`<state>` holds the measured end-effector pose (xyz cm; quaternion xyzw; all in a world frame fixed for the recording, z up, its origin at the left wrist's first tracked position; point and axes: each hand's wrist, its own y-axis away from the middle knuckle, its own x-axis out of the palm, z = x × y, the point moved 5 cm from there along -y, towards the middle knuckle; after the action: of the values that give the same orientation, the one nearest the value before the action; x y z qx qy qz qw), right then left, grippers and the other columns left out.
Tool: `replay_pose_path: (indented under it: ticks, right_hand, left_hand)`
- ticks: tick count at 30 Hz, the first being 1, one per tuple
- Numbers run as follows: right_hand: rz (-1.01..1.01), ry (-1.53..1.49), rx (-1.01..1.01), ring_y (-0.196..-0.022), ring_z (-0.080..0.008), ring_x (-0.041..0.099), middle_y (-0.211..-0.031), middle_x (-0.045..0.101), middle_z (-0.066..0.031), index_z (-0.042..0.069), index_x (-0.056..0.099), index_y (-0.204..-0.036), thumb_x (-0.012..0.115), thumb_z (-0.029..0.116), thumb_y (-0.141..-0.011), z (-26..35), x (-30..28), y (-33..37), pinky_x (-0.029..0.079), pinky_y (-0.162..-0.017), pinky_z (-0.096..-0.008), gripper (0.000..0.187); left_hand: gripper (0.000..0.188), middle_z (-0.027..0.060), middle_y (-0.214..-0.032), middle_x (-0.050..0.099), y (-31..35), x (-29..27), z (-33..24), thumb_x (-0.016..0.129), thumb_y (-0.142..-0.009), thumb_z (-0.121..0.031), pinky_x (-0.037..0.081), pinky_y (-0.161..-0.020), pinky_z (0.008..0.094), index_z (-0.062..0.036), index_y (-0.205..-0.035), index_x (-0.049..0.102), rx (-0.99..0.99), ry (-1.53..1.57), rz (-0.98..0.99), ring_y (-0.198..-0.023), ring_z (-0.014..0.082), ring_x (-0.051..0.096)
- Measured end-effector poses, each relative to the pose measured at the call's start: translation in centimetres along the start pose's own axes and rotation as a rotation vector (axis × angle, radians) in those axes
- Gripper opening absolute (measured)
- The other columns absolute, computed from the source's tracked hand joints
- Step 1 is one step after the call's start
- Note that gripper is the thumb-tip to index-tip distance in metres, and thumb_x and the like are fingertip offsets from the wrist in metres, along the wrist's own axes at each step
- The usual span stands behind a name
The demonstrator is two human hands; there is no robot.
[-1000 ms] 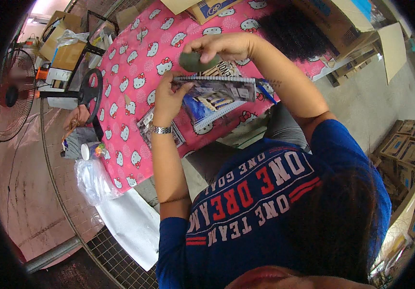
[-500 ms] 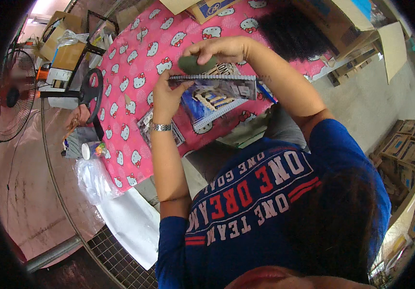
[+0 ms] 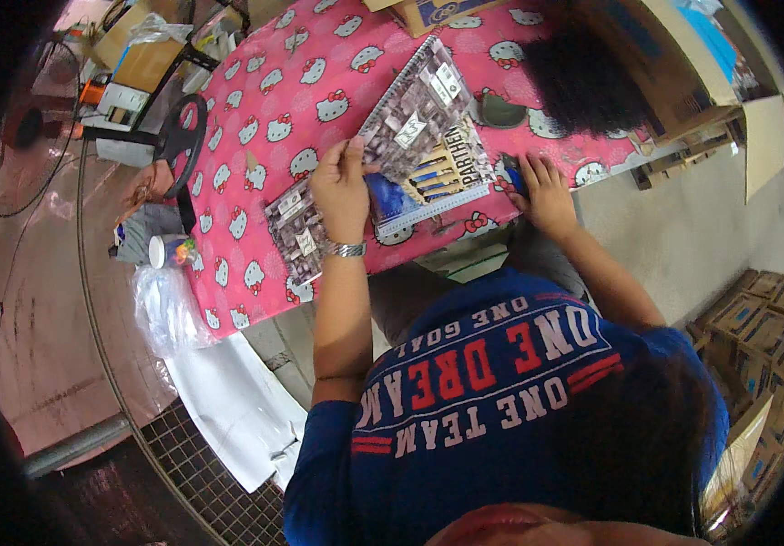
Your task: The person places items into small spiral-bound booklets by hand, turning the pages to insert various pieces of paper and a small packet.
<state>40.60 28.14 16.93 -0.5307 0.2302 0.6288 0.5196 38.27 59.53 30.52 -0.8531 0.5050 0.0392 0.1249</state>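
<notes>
A spiral-bound notebook (image 3: 421, 114) with a grey patterned cover lies tilted on the table. My left hand (image 3: 342, 189), wearing a metal watch, pinches its lower left corner. Under and beside it are printed covers with blue and yellow columns (image 3: 442, 177). My right hand (image 3: 549, 198) rests at the table's near edge, its fingers over a small blue tool (image 3: 514, 175); its exact kind is partly hidden. A dark green oval pad (image 3: 503, 112) lies right of the notebook. Another grey patterned notebook (image 3: 296, 235) is left of my left wrist.
A pink cartoon-cat cloth (image 3: 255, 164) covers the table. Black bristly strands (image 3: 583, 77) are heaped at the far right beside an open cardboard box (image 3: 683, 55). A white cup (image 3: 169, 251) stands at the left edge, near clear plastic (image 3: 164, 309). Stacked cartons (image 3: 765, 318) are at right.
My right hand has let go of the green pad, now on the table, and moved nearer to the blue tool. The notebook has tipped down, showing its cover.
</notes>
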Motion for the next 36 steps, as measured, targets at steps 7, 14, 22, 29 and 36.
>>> replay_pose_path:
  ticks: [7,14,22,29,36]
  right_hand:
    - [-0.111,-0.526,0.091,-0.114,-0.0371,0.05,-0.121,0.056,-0.0199,0.002,0.055,-0.129,0.071,0.018,-0.074,2.8,-4.6,-3.8,0.041,-0.098,-0.0469,0.06]
    - [-0.175,-0.509,-0.404,-0.107,-0.0349,0.052,-0.119,0.057,-0.0139,0.009,0.057,-0.13,0.074,0.027,-0.071,15.3,-9.8,-8.3,0.041,-0.096,-0.0459,0.064]
    - [-0.168,-0.439,-0.461,-0.103,-0.0331,0.054,-0.114,0.059,-0.0125,0.008,0.061,-0.126,0.073,0.026,-0.071,15.8,-10.9,-8.4,0.044,-0.09,-0.0436,0.06]
    - [0.735,-1.35,0.184,-0.093,-0.0157,0.061,-0.113,0.064,-0.0114,0.005,0.06,-0.127,0.07,0.02,-0.084,14.9,-7.0,-7.7,0.05,-0.076,-0.0319,0.047]
    - [0.262,-1.002,-0.371,-0.105,-0.0236,0.064,-0.112,0.066,-0.0152,0.002,0.059,-0.125,0.073,0.014,-0.076,13.2,-10.2,-6.1,0.048,-0.094,-0.0333,0.053]
  left_hand:
    - [0.024,0.0065,-0.085,0.068,-0.1,1.4,-0.3,0.066,-0.092,-0.011,0.055,-0.059,0.0244,0.0036,-0.11,0.064,0.074,-0.054,-0.019,-0.069,0.0106,0.064]
    - [0.019,0.0051,-0.08,0.068,0.4,1.0,0.0,0.063,-0.09,-0.002,0.05,-0.058,0.0245,0.0023,-0.107,0.067,0.136,-0.161,-0.024,-0.066,0.0091,0.062]
    - [0.02,0.0063,-0.079,0.068,1.1,0.9,-0.5,0.062,-0.085,0.003,0.049,-0.06,0.0254,0.0039,-0.104,0.068,0.257,-0.214,-0.089,-0.067,0.0092,0.062]
    - [0.02,0.0122,-0.083,0.069,1.5,1.1,-2.0,0.066,-0.084,0.001,0.048,-0.06,0.0273,0.0008,-0.103,0.07,0.494,-0.413,-0.139,-0.067,0.0119,0.062]
    - [0.02,0.006,-0.083,0.068,0.9,-5.1,-5.3,0.07,-0.078,0.001,0.048,-0.064,0.0261,-0.0015,-0.098,0.069,0.444,-0.411,-0.23,-0.071,0.0109,0.061]
